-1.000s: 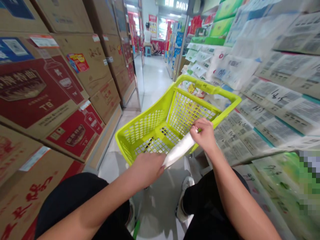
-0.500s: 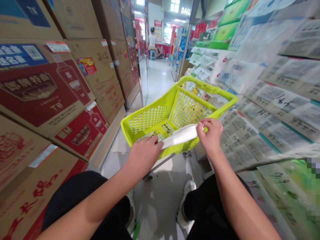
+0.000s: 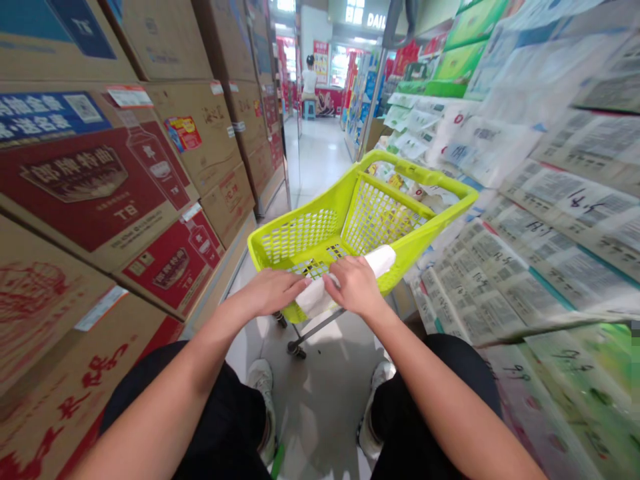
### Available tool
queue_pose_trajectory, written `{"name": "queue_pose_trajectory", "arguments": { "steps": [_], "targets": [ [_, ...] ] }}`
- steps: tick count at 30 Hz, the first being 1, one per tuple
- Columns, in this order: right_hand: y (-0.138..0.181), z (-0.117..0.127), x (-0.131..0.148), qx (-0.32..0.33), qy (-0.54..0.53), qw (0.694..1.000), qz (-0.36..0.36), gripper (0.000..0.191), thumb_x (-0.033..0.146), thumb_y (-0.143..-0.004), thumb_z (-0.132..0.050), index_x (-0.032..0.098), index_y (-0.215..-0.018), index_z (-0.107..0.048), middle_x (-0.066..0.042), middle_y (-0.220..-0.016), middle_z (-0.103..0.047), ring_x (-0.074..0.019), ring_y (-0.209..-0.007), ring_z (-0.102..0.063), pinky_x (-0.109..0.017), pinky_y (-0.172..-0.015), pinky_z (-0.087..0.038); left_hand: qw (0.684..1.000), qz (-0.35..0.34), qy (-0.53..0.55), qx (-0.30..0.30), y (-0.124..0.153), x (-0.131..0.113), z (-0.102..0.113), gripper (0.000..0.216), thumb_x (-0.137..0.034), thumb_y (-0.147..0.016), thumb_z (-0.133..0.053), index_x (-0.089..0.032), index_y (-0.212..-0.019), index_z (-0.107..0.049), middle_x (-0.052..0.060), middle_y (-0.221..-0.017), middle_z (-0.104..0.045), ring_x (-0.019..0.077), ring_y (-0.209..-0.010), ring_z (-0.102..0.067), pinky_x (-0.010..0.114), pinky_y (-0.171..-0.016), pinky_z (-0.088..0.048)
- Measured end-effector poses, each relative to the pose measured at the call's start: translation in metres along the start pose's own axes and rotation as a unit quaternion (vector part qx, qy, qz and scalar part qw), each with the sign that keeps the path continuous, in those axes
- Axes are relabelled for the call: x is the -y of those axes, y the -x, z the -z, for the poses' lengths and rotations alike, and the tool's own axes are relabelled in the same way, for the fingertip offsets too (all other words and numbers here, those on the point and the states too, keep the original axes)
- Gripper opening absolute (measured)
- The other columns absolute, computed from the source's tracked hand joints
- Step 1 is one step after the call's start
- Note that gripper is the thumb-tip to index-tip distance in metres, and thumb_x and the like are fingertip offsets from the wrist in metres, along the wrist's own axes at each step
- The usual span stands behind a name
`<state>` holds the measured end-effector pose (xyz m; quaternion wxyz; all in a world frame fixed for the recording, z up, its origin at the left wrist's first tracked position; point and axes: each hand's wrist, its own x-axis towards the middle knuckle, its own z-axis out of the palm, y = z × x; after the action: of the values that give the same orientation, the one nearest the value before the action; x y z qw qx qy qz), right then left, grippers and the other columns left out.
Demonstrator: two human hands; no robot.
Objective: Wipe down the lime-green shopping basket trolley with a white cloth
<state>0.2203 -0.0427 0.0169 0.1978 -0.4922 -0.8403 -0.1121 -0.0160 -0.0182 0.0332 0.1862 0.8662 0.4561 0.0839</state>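
A yellow-green plastic shopping cart [image 3: 320, 223] stands in front of me, its perforated basket turned at an angle. A soft white cloth [image 3: 382, 259], possibly a wipe, lies folded over the near rim. My right hand [image 3: 354, 283] is closed around the cloth and rim near the middle. At the rim's left part, my left hand [image 3: 276, 291] has its fingers together and its thumb against the cloth's left end; its fingertips are partly hidden. Through the mesh, the basket floor shows bare plastic and printed panels.
Stacked cartons [image 3: 95, 177] line the left side. Wrapped paper packs [image 3: 560, 200] with handwritten prices rise on the right. Cart wheels [image 3: 297, 349] stand on the floor between my shoes. Far down the aisle a person [image 3: 309, 80] is by a blue stool [image 3: 309, 109].
My right hand has moved left along the rim, from the cloth's right end to its middle. My left hand has shifted slightly left, uncovering the cloth's left end.
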Motion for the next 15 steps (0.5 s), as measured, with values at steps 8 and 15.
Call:
{"name": "queue_pose_trajectory", "arguments": {
  "steps": [8,15],
  "targets": [
    [-0.003,0.006,-0.068,-0.066,0.076,0.989,-0.111,0.033,0.032,-0.100,-0.047,0.020,-0.076,-0.065,-0.008,-0.077,-0.070,-0.0244,-0.082,-0.054,-0.039,-0.081,-0.031,0.979,-0.070,-0.186,0.042,-0.004,-0.007,-0.012,0.049,-0.061,-0.088,-0.061,-0.016,-0.086,-0.079,0.018,-0.083,-0.075,0.0332,-0.081,-0.072,0.039,-0.077,-0.051],
    [0.016,-0.024,0.021,-0.031,-0.007,0.997,0.070,0.033,0.041,-0.102,-0.045,0.021,-0.086,-0.067,-0.007,-0.084,-0.067,-0.0231,-0.085,-0.051,-0.039,-0.079,-0.030,0.981,-0.078,-0.175,0.043,-0.017,-0.026,-0.030,0.035,-0.044,-0.091,-0.060,-0.014,-0.089,-0.079,0.018,-0.087,-0.076,0.0319,-0.084,-0.073,0.038,-0.075,-0.052]
  ]
}}
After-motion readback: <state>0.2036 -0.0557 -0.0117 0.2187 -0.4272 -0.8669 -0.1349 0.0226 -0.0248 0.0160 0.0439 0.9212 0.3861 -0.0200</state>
